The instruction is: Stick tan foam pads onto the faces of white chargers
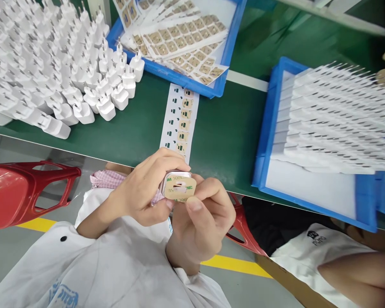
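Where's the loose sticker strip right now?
Head view: the sticker strip lies on the green table beyond the left hand and right hand, right of the white plug adapters and below the blue tray of sticker sheets.

A green table (231, 128) carries a crowd of white plug adapters (45, 72) at far left. A blue tray (226, 64) of tan sticker sheets (179, 42) sits far centre, with a backing strip (179, 117) just on its near side. At right, a second blue tray (265, 128) holds stacked white sheets (336, 115). A red stool (22, 192) stands near left, by a yellow floor line (234, 264).
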The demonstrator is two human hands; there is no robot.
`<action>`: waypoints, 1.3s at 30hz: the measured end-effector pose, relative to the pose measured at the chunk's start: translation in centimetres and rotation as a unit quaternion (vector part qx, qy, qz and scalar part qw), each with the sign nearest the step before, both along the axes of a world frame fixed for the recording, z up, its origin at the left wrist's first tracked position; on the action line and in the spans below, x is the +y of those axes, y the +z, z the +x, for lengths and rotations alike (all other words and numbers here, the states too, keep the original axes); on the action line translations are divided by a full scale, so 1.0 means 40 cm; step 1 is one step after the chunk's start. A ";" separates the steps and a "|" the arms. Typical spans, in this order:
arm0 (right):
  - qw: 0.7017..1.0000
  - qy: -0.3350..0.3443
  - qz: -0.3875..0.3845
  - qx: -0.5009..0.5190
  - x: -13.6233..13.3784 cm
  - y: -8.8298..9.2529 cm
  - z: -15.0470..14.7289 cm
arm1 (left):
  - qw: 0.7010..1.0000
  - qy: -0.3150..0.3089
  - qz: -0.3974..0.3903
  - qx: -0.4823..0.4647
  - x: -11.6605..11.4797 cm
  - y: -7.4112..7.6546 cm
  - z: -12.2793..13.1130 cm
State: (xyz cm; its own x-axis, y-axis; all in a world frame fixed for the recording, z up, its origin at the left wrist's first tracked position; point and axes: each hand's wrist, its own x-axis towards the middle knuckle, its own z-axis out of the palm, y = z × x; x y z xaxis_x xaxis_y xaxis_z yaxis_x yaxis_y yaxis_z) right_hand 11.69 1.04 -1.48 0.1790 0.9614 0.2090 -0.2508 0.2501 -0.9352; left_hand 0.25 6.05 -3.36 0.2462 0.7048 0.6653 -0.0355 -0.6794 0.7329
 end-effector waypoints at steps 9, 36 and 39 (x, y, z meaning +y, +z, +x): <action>1.000 -0.003 0.002 -0.006 0.000 0.001 0.000 | 1.000 -0.001 0.005 0.010 0.001 0.001 0.002; 0.914 -0.128 0.019 -0.384 0.014 -0.003 0.051 | 0.995 0.014 -0.085 -0.040 -0.011 -0.037 0.023; 0.912 -0.060 -0.041 -0.405 0.023 0.000 0.066 | 0.989 -0.017 -0.136 -0.055 -0.011 -0.052 0.028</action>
